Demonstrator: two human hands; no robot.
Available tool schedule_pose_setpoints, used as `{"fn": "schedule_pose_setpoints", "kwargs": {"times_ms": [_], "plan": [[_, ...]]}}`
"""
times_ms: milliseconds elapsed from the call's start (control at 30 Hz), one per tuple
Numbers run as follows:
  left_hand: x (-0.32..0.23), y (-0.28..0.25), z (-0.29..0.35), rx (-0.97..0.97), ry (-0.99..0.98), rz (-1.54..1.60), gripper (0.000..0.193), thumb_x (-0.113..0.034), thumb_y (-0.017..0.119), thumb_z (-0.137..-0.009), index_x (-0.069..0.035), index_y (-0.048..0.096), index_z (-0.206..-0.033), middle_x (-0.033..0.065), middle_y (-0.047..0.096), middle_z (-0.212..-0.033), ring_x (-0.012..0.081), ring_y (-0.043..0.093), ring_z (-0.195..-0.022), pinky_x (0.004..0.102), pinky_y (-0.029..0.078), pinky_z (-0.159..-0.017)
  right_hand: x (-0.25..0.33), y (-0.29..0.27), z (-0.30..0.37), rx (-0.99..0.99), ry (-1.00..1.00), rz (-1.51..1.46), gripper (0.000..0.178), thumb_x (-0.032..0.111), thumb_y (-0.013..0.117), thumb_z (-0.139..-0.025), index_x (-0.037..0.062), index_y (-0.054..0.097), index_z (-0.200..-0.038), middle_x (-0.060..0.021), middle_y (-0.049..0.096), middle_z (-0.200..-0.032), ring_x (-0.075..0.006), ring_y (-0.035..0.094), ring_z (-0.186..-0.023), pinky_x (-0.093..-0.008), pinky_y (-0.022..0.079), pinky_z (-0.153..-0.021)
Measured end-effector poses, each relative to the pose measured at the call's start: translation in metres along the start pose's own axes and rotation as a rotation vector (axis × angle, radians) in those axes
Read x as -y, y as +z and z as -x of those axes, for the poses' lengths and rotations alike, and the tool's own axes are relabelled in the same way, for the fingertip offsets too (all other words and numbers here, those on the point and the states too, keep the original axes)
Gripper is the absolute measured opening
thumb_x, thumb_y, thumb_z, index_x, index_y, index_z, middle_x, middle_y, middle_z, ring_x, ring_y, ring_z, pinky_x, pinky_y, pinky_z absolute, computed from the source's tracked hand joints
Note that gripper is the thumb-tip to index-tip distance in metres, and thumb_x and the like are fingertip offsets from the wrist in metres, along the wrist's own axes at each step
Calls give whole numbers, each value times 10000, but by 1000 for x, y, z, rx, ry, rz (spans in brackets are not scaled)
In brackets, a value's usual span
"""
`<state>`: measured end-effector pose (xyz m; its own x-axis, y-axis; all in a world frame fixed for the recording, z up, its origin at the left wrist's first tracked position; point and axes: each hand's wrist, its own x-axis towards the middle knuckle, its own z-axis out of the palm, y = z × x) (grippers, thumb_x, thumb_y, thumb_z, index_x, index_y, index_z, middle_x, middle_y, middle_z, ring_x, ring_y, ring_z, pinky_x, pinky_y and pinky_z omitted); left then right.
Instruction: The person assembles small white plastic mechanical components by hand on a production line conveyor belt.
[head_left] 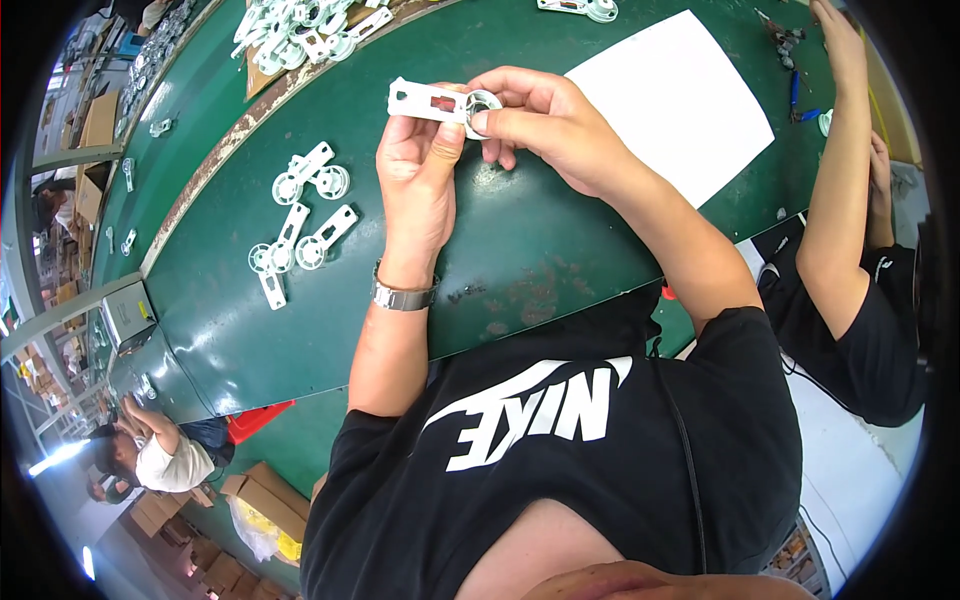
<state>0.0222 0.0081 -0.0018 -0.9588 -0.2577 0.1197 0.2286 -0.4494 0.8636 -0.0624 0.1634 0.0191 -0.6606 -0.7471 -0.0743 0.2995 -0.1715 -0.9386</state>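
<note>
Above the green table, both of my hands hold one pale mint plastic part [418, 103], a flat slotted arm with a round spoked ring at one end. My left hand [420, 170], with a metal watch on its wrist, pinches the arm from below, its thumb near the ring. My right hand [545, 120] grips the ring end, thumb on its face and fingers behind it. Something reddish shows in the arm's slot; I cannot make out what. Left of my hands lie several similar plastic parts [290, 240] in two loose clusters.
A big pile of the same parts [300, 35] lies at the far left on cardboard. To the right is a white sheet [680, 105]. Blue-handled pliers [795, 98] lie near a co-worker's arm [840, 190] at the right. Another person [165, 455] sits at the lower left.
</note>
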Motion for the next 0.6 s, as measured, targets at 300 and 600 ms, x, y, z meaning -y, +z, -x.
{"fn": "schedule_pose_setpoints", "kwargs": {"times_ms": [300,600], "plan": [[-2,5,-1,-136,36,-228,405,-156,656,-1011,-16,492,-1354,111,574,-1305,181,622,-1097,344,547,-912,16,-19,-25,-54,113,36,257,224,713,-952,49,638,-1125,17,607,-765,-76,579,-590,-225,426,-498],[-9,-6,4,-235,-4,-278,398,-208,671,-1008,-10,508,-1313,84,597,-1176,159,658,-931,294,551,-796,92,-18,-75,-255,122,368,725,137,757,-894,10,407,-1516,-187,637,-1276,-232,677,-1018,-338,576,-815]]}}
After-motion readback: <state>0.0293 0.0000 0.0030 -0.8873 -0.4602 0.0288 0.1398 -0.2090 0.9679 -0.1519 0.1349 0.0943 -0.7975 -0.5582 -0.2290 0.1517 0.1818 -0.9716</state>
